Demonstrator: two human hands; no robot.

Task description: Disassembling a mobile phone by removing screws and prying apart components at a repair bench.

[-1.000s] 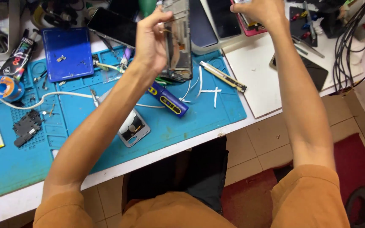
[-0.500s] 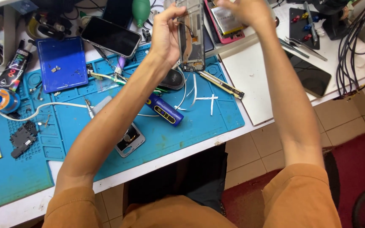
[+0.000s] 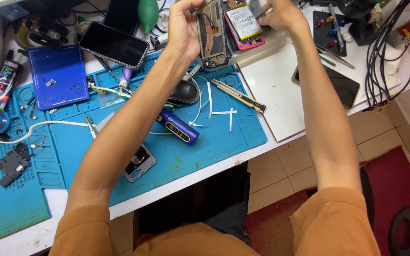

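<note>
My left hand [image 3: 183, 28] grips an opened phone frame [image 3: 213, 40] by its left edge and holds it upright above the blue work mat [image 3: 205, 147]. The bare circuit boards and a thin cable show inside the frame. My right hand [image 3: 281, 16] is raised at the top of the view, fingers pinched on a small grey part that I cannot make out. Just below it lies a pink opened phone [image 3: 243, 26] with a white battery showing.
A blue electric screwdriver [image 3: 176, 125], a utility knife [image 3: 238, 95], white adhesive strips [image 3: 214, 111], a small module [image 3: 138, 163] and a black mouse-shaped tool [image 3: 184, 91] lie on the mat. A black phone [image 3: 114, 45], blue tray [image 3: 58, 76], dark phone [image 3: 340, 85] and hanging cables [image 3: 380, 57] surround it.
Both hands and the phone frame sit lower in the view now as the camera tilted. The pink opened phone under my right hand has come fully into sight.
</note>
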